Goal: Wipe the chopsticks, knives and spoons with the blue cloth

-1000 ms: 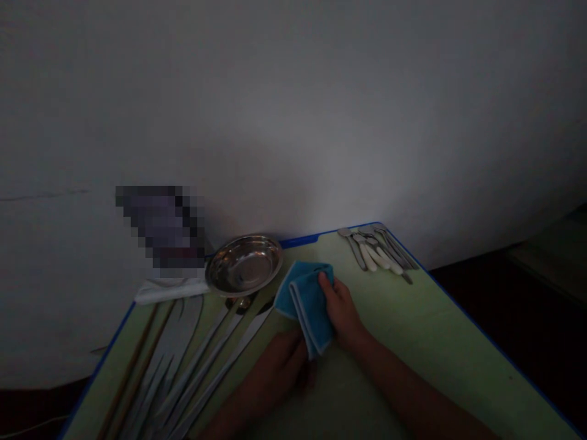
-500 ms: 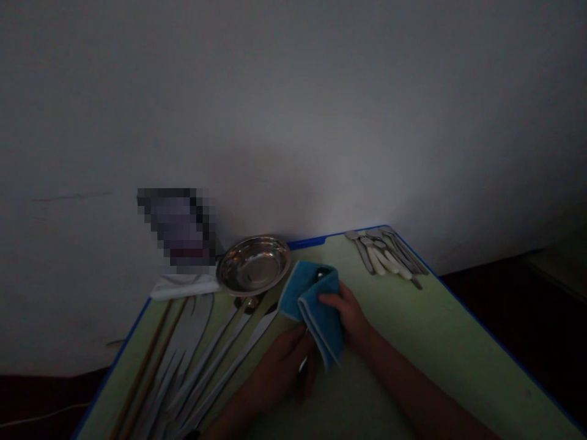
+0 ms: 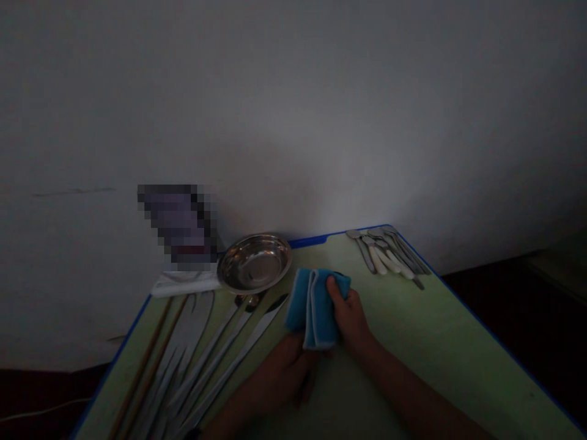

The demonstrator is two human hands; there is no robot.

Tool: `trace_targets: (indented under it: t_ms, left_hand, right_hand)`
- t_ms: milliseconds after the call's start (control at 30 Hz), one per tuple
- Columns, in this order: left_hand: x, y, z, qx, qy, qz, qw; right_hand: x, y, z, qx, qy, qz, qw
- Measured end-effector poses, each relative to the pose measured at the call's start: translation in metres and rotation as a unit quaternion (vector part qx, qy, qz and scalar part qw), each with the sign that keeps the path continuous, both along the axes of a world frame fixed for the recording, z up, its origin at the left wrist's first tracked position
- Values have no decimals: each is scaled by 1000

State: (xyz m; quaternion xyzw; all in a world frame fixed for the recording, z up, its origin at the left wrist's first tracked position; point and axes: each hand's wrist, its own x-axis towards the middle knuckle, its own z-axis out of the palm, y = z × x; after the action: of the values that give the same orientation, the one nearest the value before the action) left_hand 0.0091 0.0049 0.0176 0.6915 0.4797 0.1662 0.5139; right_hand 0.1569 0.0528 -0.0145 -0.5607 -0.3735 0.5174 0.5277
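A blue cloth (image 3: 299,299) with pale edging is folded around the head of a metal spoon, most of which is hidden. My right hand (image 3: 352,315) grips the cloth from the right, thumb pressed on its front face. Below the cloth, my left hand (image 3: 287,370) is closed around the spoon's handle, which its fingers cover. Just left of the hands lie long-handled metal spoons (image 3: 245,348) on the pale green table (image 3: 413,360). A shiny steel bowl (image 3: 255,266) stands behind them.
Knives and spoons, some white-handled, form a pile (image 3: 387,253) at the far right corner. Forks (image 3: 174,360) and wooden chopsticks (image 3: 144,366) lie along the left side. A pixelated upright device (image 3: 178,223) stands on a white base (image 3: 183,284) by the wall (image 3: 293,110).
The right hand has shifted slightly right and turned the cloth, folding it over the spoon's shiny head. Its thumb has moved up the cloth. The left hand has barely moved.
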Motion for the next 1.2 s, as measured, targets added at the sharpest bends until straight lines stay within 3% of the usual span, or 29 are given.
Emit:
trace_targets:
  t_ms: [100,300,467,567,667,733,833,933,1033,1200]
  left_hand:
    - [1,0,-2,-43,-9,8,999]
    - [3,3,2,-15,-34,37,999]
    - [6,4,-3,-26,-69,75,994]
    - [8,4,-8,-74,-77,76,991]
    - [11,3,-10,-84,-67,83,991]
    - [12,3,-8,-48,-45,90,994]
    - [12,2,-5,-3,-8,77,997]
    - [10,3,-3,62,31,63,996]
    - [7,6,-3,138,50,86,985]
    - [3,12,-5,151,73,86,982]
  right_hand:
    - [4,4,2,27,-54,-18,998]
    - [12,9,-2,30,-64,-26,997]
    - [1,3,-1,-13,71,-18,997]
    - [-7,-2,7,-54,207,9,977]
    - [-8,-3,10,-80,257,27,963]
    - [-3,1,9,-62,226,33,972]
    - [9,8,5,16,81,14,997]
    - [17,13,3,68,-40,-3,997]
    - [18,14,3,73,-50,0,996]
    - [15,14,4,72,-55,13,996]
